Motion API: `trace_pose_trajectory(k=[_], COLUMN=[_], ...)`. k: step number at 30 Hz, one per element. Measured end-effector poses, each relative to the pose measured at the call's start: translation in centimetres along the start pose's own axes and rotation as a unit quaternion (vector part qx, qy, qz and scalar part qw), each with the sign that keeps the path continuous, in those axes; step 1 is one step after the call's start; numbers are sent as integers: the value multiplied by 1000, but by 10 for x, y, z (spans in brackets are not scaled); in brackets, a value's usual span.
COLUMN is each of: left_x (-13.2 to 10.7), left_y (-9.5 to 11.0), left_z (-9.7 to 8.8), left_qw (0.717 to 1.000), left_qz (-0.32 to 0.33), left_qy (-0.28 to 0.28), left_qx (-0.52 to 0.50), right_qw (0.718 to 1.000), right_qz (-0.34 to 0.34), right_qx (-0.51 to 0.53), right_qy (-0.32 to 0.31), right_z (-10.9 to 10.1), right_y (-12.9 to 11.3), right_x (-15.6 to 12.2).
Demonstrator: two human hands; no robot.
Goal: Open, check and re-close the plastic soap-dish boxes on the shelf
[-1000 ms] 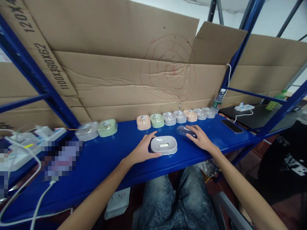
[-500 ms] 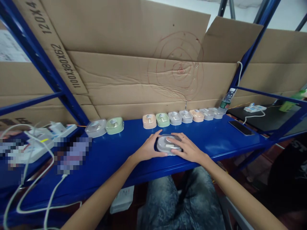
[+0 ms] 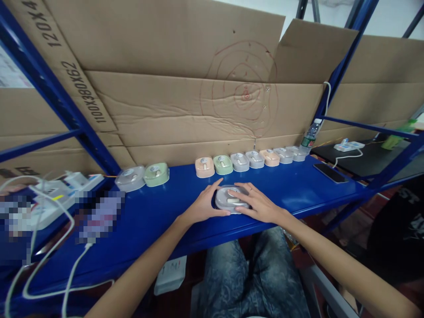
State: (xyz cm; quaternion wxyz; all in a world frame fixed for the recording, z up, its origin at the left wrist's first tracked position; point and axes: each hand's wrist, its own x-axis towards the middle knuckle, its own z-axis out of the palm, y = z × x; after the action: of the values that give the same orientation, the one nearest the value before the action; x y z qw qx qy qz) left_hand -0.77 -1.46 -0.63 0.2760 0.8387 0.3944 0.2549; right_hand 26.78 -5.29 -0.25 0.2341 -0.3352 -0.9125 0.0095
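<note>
A rounded grey plastic box (image 3: 224, 202) with a clear lid, a round label and a small white piece on top rests on the blue table, close to its front edge. My left hand (image 3: 202, 206) curves around the box's left side, thumb at the front and fingers behind. My right hand (image 3: 263, 206) holds it from the right, with some fingers lying over the lid and label. Part of the lid is hidden under those fingers. Behind the box, similar ones stand in a row, among them an orange box (image 3: 204, 167) and a green box (image 3: 223, 164).
At the left back are another grey box (image 3: 130, 178) and a green box (image 3: 157, 175). A power strip (image 3: 53, 201) with white cables and a blurred-out phone (image 3: 101, 216) lie at left. To the right are a bottle (image 3: 310, 136) and a dark phone (image 3: 330, 172). Cardboard (image 3: 159, 106) walls the back.
The view has shifted slightly. Both hands stay on the grey box, with barely any visible movement.
</note>
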Motion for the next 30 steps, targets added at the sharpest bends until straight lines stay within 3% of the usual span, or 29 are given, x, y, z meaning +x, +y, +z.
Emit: trace_pose_trajectory(k=[9, 16, 30], left_x=[0, 0, 1], left_y=[0, -2, -3], left_z=[1, 2, 3], left_qw=[1000, 1000, 999], left_qz=[0, 1, 16], left_qy=[1, -6, 4], left_qx=[21, 26, 51], right_qw=[999, 999, 999], right_qz=[-32, -20, 6], right_qx=[-31, -39, 46], right_qy=[-24, -32, 12], right_z=[-11, -18, 4], right_y=[1, -2, -2], right_x=[3, 9, 1])
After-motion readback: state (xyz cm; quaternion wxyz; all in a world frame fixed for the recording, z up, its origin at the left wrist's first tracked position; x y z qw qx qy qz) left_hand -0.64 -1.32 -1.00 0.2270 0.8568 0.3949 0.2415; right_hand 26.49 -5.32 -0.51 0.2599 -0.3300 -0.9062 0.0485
